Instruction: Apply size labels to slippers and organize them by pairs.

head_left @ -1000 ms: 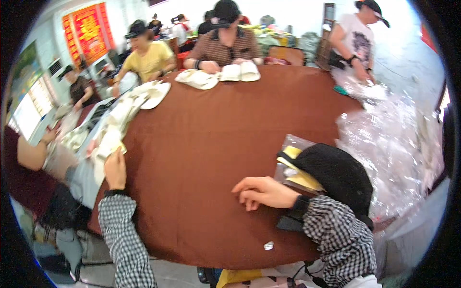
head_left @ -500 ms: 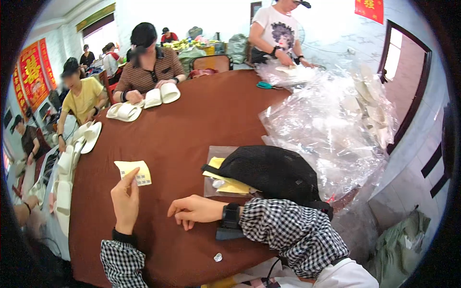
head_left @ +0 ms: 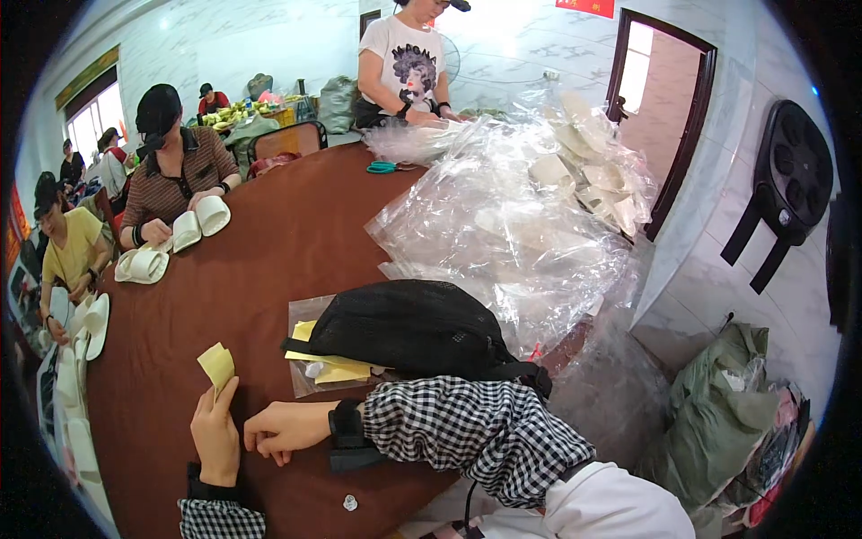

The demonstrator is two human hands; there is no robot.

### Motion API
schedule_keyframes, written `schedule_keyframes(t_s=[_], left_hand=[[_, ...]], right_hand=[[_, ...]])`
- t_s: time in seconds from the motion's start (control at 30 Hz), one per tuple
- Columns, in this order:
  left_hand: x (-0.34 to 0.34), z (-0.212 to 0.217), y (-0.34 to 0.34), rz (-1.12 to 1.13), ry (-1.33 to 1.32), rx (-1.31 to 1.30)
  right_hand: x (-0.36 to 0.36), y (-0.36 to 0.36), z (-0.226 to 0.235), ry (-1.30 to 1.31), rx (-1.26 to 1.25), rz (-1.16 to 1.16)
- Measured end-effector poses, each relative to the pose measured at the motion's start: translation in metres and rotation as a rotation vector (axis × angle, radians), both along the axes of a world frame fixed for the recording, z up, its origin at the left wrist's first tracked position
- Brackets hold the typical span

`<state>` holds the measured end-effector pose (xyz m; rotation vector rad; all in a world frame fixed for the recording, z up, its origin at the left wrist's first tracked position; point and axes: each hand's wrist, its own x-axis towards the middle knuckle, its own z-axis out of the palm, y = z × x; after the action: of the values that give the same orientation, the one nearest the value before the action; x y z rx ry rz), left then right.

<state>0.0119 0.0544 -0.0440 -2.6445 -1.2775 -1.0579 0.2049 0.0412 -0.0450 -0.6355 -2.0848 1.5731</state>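
Note:
My left hand (head_left: 215,436) is closed on a small yellow label sheet (head_left: 216,366), pinched at its lower edge and held up over the brown cloth. In front of it, my right hand (head_left: 285,429) hangs low above the table with loosely bent fingers and nothing visible in them. Beyond my right forearm lies a black mesh bag (head_left: 413,328). It partly covers a clear plastic sleeve (head_left: 310,384) and more yellow sheets (head_left: 339,369). A small crumpled white scrap (head_left: 350,503) lies near the table's front edge.
Clear plastic bags (head_left: 503,225) and pale slippers (head_left: 611,184) pile up at the right. Teal-handled scissors (head_left: 382,167) lie at the far edge. Co-workers handle white slippers (head_left: 144,266) at the left and bags at the back. A green sack (head_left: 718,422) stands at right.
My view has turned to the right, so the scene sits further left. The label sheet has tilted and now shows plain yellow instead of its printed side. The right hand's fingers look more curled.

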Motion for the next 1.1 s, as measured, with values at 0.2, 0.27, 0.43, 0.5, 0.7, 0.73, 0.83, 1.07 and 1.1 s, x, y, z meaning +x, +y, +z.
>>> schedule_keyframes(t_s=[0.2,0.27,0.43,0.5,0.7,0.73,0.83,1.07,1.1], left_hand=[[0.003,-0.008,-0.003,0.005,0.171,-0.006],[0.001,-0.009,-0.007,0.005,0.187,-0.031],[0.003,-0.016,-0.004,0.008,0.301,0.041],[0.0,-0.02,-0.003,0.008,0.29,0.049],[0.0,-0.016,-0.003,0.02,0.294,-0.006],[0.003,-0.014,-0.004,0.016,0.279,-0.034],[0.002,-0.015,-0.004,0.0,0.271,-0.031],[0.003,-0.016,-0.007,-0.002,0.275,-0.036],[0.002,-0.015,-0.007,-0.001,0.282,-0.032]], right_hand=[[0.032,-0.072,0.048,-0.279,0.601,-0.009],[0.051,-0.109,0.073,-0.363,0.627,0.049],[0.13,-0.19,0.118,-0.36,0.623,-0.296],[0.167,-0.207,0.147,-0.458,0.745,-0.588],[0.315,-0.249,0.169,-0.631,0.75,-1.437],[0.337,-0.251,0.168,-0.764,0.814,-1.447],[0.386,-0.241,0.147,-1.026,0.855,-1.403],[0.418,-0.182,0.075,-0.996,0.56,-1.471],[0.412,-0.176,0.071,-1.045,0.544,-1.53]])
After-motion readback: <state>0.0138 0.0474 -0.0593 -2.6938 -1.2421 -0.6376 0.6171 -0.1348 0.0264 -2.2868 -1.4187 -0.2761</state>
